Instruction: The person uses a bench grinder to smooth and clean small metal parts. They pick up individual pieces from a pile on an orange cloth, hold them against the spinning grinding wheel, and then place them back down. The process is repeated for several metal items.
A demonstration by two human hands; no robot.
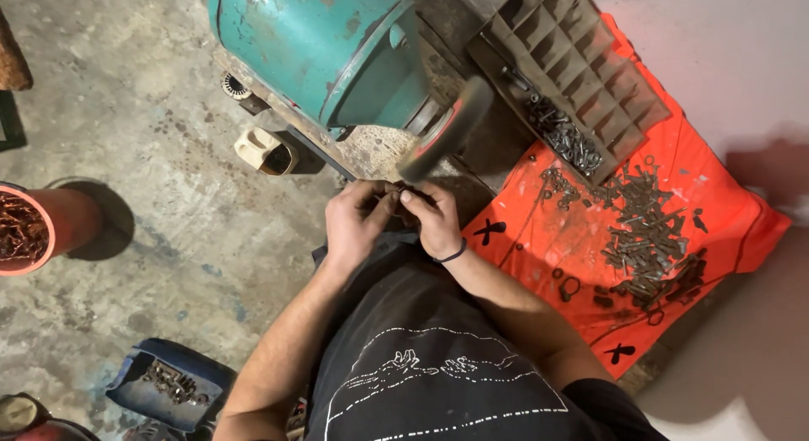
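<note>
Both hands meet in front of the person's chest. The left hand (358, 222) and the right hand (434, 220) pinch closed on one small dark part (399, 188) between the fingertips; what kind of part it is I cannot tell. It sits just below the blurred, spinning wheel (447, 129) of the green grinder (324, 45). I judge the part is being presented to the wheel; this needs a steady, firm hold. Further right, loose bolts (645, 230) lie on an orange cloth (725, 213), beside a grey tray (581, 62).
</note>
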